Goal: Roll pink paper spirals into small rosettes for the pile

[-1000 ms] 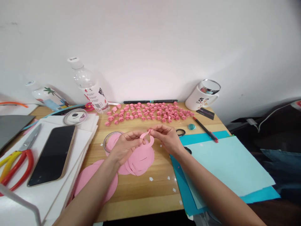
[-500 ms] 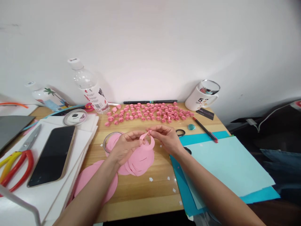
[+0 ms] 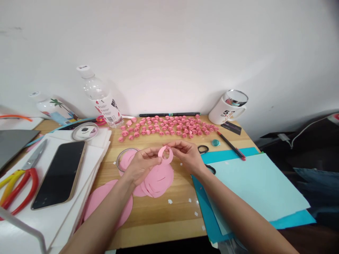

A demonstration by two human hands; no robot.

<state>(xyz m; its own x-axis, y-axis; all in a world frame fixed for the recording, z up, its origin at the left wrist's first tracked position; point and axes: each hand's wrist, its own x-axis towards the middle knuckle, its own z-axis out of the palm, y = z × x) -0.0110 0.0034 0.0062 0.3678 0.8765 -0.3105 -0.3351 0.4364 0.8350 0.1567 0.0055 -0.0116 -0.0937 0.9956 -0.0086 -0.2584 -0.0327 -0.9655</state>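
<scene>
A curled pink paper strip (image 3: pixel 167 159) hangs in a loop between my two hands. My left hand (image 3: pixel 144 162) pinches it at the left side of the loop. The fingertips of my right hand (image 3: pixel 186 155) are closed on its upper end. Just below lie pink paper circles (image 3: pixel 161 180) with slits cut in them. A roll of clear tape (image 3: pixel 119 160) is partly covered by more pink paper beside my left hand. Larger pink discs (image 3: pixel 124 208) lie under my left forearm. Behind my hands, many small rolled pink paper rosettes (image 3: pixel 172 127) are spread in rows.
On the left, a phone (image 3: pixel 59 174) and red-yellow scissors (image 3: pixel 23 183) rest on white sheets. A bottle (image 3: pixel 102 102) and a mug (image 3: pixel 227 107) stand by the wall. Blue paper sheets (image 3: pixel 254 187) lie at right, near black scissor handles (image 3: pixel 203 149) and a pen (image 3: pixel 231 146).
The pink strip has curled into a rounder loop, its upper end drawn toward the left between my fingers. Both hands stay in nearly the same place.
</scene>
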